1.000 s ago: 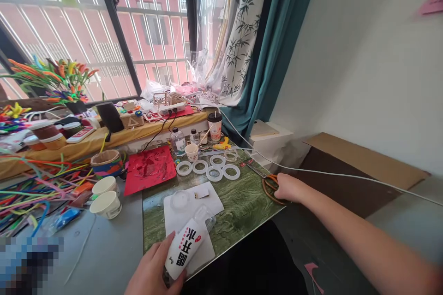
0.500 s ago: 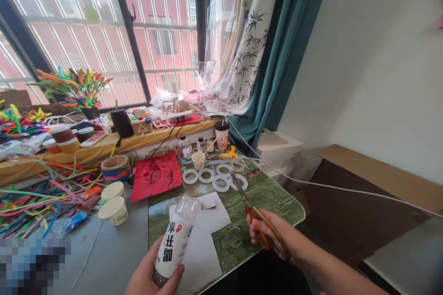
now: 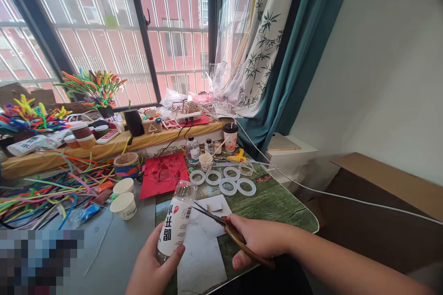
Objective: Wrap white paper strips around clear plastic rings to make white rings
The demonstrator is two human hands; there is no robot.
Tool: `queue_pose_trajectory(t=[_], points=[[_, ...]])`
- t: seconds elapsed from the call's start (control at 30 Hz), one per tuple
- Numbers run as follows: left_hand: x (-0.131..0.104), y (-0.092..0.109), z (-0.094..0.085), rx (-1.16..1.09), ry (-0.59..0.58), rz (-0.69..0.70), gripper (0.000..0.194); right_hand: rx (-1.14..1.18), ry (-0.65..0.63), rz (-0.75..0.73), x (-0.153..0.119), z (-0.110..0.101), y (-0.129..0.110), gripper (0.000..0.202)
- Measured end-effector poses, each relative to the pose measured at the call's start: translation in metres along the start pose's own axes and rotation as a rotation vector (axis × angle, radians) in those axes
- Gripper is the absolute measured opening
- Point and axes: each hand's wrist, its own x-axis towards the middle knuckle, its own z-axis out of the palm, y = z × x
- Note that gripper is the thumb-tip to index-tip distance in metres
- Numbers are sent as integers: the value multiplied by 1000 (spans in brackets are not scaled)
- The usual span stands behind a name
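My left hand is wrapped round the lower part of a clear plastic bottle with a white label, tilted so its clear end points up and away. In my right hand is a pair of scissors with brown handles. Their blades are slightly apart, and the tips are at the bottle's right side near the label's top edge; whether they touch it I cannot tell. Beneath lie white sheets of paper on the green table mat.
Several white rings lie beyond the paper, near a paper cup with a stick and a yellow glue gun. A red sheet, paper cups and coloured pipe cleaners are to the left. A white cable crosses at right.
My right hand has brought the scissors left, turning the blades from pointing away to pointing at the bottle. The bottle stays in my left hand. The view has shifted a little left.
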Motion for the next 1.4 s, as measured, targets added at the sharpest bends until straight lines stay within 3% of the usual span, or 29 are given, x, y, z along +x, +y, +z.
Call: queue_pose_trajectory(t=[0.3,0.5,0.6,0.8,0.97,1.17,1.4], points=[[9,0,-29,452,-81,149,62,27,-90,-43,5,3,-1,63],[8,7,-23,544,-78,254,60,-3,40,48,11,13,-11,55],[6,11,-21,571,-46,248,61,-46,99,118,12,20,-18,40],[10,22,-33,591,-140,239,64,-78,155,83,18,29,-17,14],[11,24,-36,624,-154,162,66,-33,195,88,30,41,-4,9],[13,20,-37,618,-108,184,63,-9,214,211,47,53,9,11],[18,30,-35,638,-150,129,61,-7,255,257,49,57,5,22]])
